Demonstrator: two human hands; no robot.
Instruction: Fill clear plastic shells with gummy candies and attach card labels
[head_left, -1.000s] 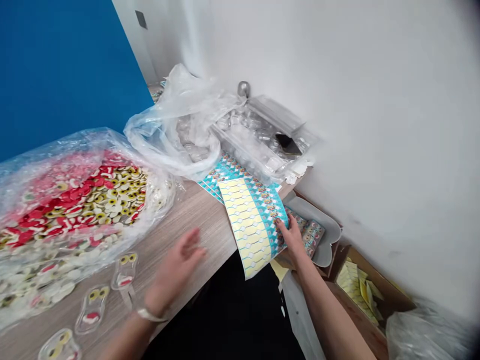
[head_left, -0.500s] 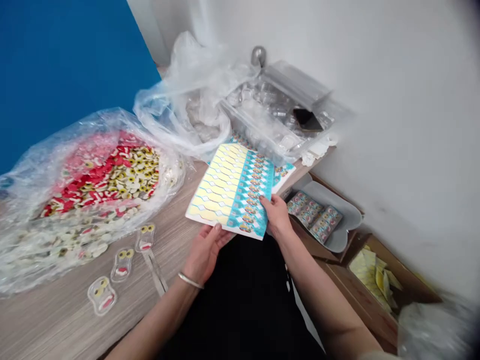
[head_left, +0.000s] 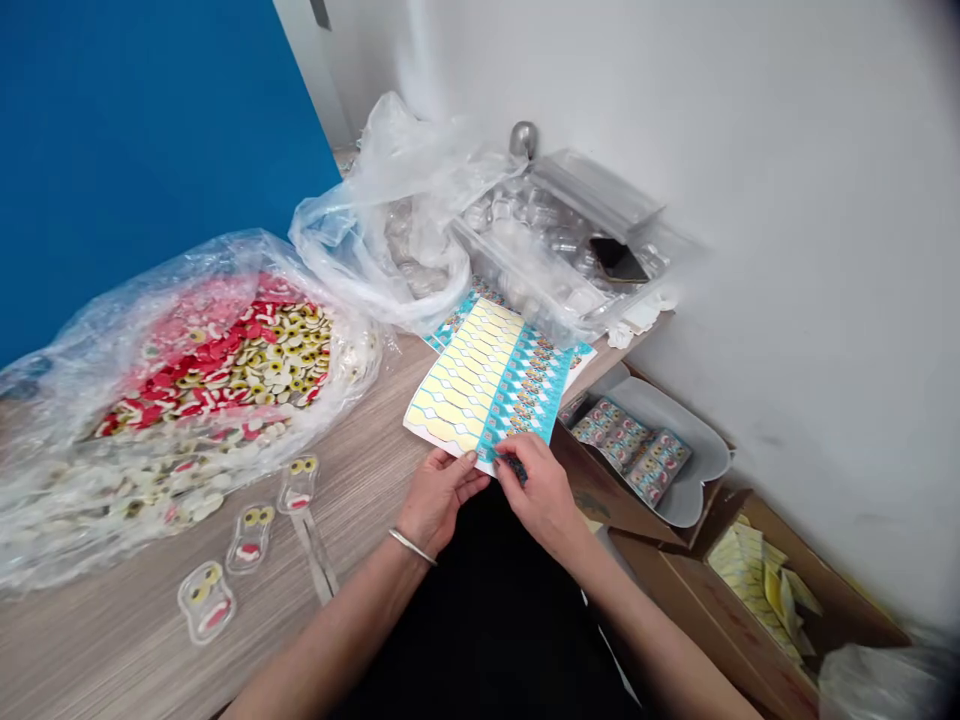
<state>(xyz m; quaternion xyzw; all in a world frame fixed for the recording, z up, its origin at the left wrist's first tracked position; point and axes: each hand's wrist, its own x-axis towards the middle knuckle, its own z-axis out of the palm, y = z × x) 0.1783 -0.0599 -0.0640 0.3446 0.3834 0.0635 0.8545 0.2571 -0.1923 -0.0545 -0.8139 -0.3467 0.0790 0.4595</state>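
A sticker sheet (head_left: pixel 466 385) slants over the table's near edge, one part peeled-looking pale yellow with outlined shapes, the other turquoise with printed labels. My left hand (head_left: pixel 439 500), wearing a bangle, grips its near edge between thumb and fingers. At the sheet's near right corner, my right hand (head_left: pixel 536 490) is closed in a pinch, thumb and forefinger on the printed part. Whether a label is lifting there is too small to tell. More printed sheets (head_left: pixel 459 318) lie underneath. Left of my hands, clear plastic cases (head_left: pixel 249 538) with yellow and red pieces lie in a row beside tweezers (head_left: pixel 315 560).
A large clear bag (head_left: pixel 225 350) of red, white and yellow pieces covers the table's left. Behind the sheets stand another plastic bag (head_left: pixel 420 200) and a clear bin (head_left: pixel 517 270) with a phone (head_left: pixel 619 260) on it. Cardboard boxes (head_left: pixel 720 600) sit below at right.
My right hand has moved from the sheet's right side to its near corner, beside my left hand. The sheet sits slightly further right in view, still in my left hand.
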